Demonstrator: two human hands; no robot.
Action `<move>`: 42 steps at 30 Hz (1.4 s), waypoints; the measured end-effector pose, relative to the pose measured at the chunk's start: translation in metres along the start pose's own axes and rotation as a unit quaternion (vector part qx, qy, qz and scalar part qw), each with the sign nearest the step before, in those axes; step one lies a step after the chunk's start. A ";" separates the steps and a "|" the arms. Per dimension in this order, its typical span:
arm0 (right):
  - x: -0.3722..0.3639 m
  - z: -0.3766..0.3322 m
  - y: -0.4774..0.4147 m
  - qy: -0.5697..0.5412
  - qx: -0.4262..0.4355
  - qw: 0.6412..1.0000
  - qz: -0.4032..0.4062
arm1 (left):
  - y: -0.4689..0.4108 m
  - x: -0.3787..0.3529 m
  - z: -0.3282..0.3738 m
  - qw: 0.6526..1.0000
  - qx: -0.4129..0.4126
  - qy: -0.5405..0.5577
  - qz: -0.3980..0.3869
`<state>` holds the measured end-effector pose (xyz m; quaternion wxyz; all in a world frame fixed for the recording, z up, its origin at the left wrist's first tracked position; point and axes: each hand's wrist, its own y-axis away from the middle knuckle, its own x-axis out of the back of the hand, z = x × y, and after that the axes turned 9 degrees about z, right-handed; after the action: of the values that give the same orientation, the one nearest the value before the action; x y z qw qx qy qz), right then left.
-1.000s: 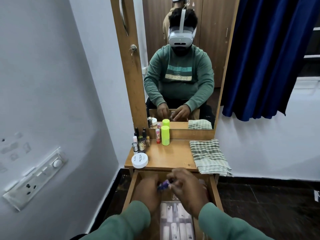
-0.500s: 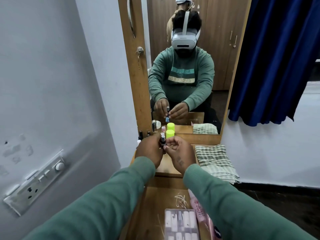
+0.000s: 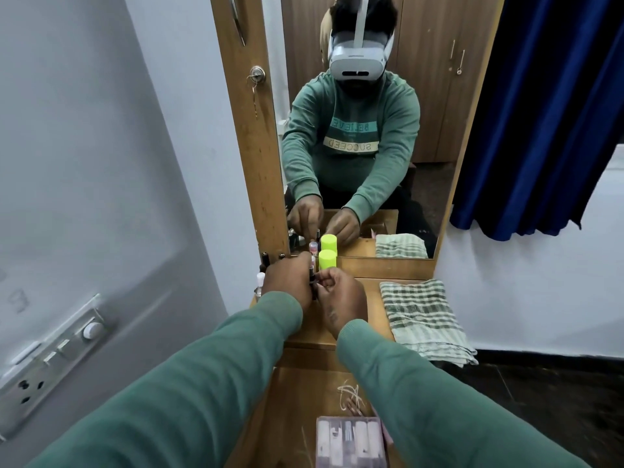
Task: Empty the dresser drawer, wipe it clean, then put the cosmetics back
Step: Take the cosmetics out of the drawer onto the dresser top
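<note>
- My left hand (image 3: 287, 282) was stretched out over the back of the dresser top (image 3: 374, 298). Its fingers were curled round a small dark bottle (image 3: 312, 276) that stood upright between my two hands.
- My right hand (image 3: 342, 297) sat just beside it, fingers curled in, with the tips against the lower part of the bottle. Whether they truly gripped it or only touched it, I could not tell.
- The bottle was above the left rear part of the top, just in front of the lime-green can (image 3: 327, 260). It was to the right of a cluster of little bottles (image 3: 262, 268) in the back-left corner by the mirror frame.
- The mirror (image 3: 371, 146) showed my left fingers pointing down, pinched at the bottle's top. It showed my right hand curled close to the can.
- A checked cloth (image 3: 422, 319) lay folded on the right side of the top, its near edge hanging over the front.
- The drawer (image 3: 297, 400) stood pulled open below my forearms, with much of its wooden floor bare.
- In it lay a clear case (image 3: 351, 440) of white tubes at the end nearest me. A loose tangle of pale threads (image 3: 351, 393) lay just beyond the case.
- Both my arms were in green sleeves, and the right one crossed over the drawer's right side.
- A switch panel (image 3: 50, 359) was on the wall to my left, and a blue curtain (image 3: 540, 113) hung to the right of the mirror.
</note>
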<state>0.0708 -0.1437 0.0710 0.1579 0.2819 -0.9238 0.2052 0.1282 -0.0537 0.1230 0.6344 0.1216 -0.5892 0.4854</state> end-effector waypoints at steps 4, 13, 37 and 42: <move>0.000 0.010 0.005 0.001 0.000 1.000 -0.010 | 0.000 -0.002 0.000 1.000 -0.002 -0.002 0.012; 0.051 0.012 0.037 0.002 0.085 0.996 -0.034 | 0.026 0.023 0.014 0.991 -0.094 -0.003 0.095; 0.068 0.036 0.102 0.361 0.102 0.896 -0.238 | 0.177 -0.029 0.011 0.977 0.123 0.139 -0.103; 0.079 0.030 0.101 0.092 0.013 0.983 -0.155 | 0.172 -0.020 0.009 0.969 0.127 0.202 -0.066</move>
<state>-0.0556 -0.1173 0.0477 0.2686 0.4038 -0.8477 0.2148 -0.0048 0.0167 0.0361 0.7499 0.1396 -0.3731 0.5281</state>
